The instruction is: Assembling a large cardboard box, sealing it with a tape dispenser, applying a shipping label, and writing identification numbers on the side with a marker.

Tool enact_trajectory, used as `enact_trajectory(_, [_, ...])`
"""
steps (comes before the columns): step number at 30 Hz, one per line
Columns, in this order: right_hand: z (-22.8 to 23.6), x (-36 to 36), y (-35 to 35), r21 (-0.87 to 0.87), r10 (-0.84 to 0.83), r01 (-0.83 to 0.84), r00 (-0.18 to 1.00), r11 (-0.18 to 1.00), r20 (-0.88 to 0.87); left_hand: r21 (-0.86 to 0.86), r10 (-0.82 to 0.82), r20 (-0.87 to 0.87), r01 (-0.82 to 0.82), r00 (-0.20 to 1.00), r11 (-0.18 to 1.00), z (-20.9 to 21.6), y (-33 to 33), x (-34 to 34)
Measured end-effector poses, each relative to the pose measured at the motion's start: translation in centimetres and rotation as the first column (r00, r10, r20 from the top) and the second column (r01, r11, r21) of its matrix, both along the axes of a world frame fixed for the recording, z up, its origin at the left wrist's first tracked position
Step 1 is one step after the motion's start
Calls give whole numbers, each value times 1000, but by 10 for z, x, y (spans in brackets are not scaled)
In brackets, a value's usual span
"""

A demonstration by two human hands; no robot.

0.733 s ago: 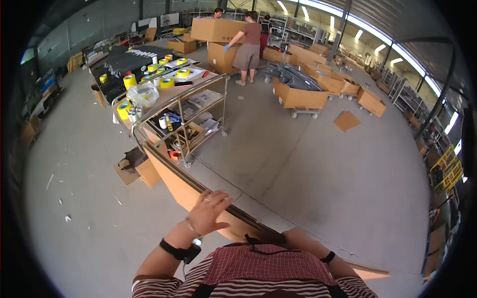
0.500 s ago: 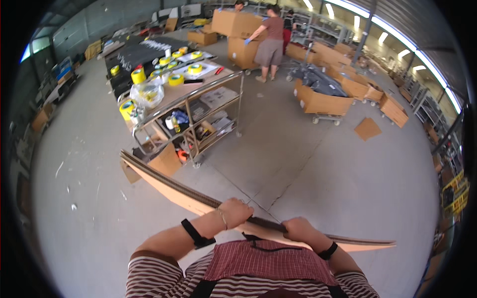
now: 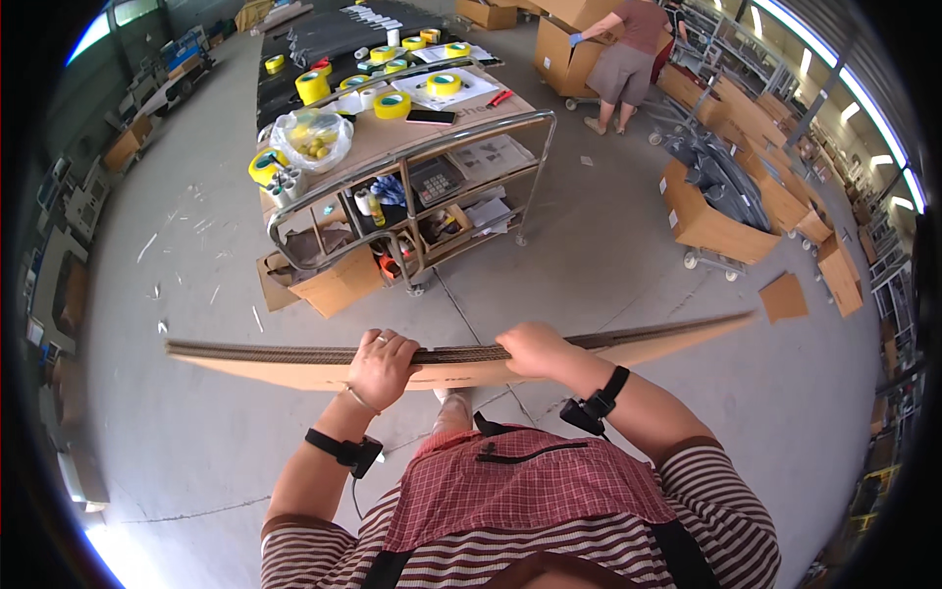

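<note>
A stack of flattened cardboard boxes [image 3: 265,365] stretches crosswise in front of my body, its layered brown edges facing up. My left hand [image 3: 384,367] grips the top edge left of the middle, fingers folded over it. Close by, my right hand [image 3: 531,349] is closed on the same edge, right of the middle. The stack hangs above the floor, and one of my feet [image 3: 453,397] shows beneath it. Each wrist wears a black strap with a small device.
Ahead stands a wheeled metal cart [image 3: 422,265] with yellow tape rolls [image 3: 392,105], a plastic bag of round fruit [image 3: 312,139] and a phone [image 3: 432,117] on top. To the right are an open carton [image 3: 716,218] on a dolly and a loose cardboard sheet [image 3: 783,297]. A co-worker [image 3: 628,59] stands beyond.
The cardboard stack has swung from a slant to nearly level and sits farther from my body, both hands still gripping it. The cart appears nearer, and the view has shifted.
</note>
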State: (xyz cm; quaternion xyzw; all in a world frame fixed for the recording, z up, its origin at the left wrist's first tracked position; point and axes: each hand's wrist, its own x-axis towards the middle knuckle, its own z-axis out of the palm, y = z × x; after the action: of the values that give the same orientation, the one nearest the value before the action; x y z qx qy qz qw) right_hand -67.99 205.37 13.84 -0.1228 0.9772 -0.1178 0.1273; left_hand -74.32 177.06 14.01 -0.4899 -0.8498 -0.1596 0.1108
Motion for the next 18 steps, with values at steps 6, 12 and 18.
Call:
enact_trajectory(6, [-31,-137,-7,-31,112,-112,994,993,12,29,169,32,-169,985,985,-21,-7,-87])
enact_trajectory(12, [-61,-262,-25,-28,191,-189,976,982,106,-49,372,150,-369,916,928,-54,-18,-176])
enact_trajectory(18, [-110,-332,-18,-152,28,-26,1000,988,11,-187,505,278,-470,817,863,-136,-29,-251])
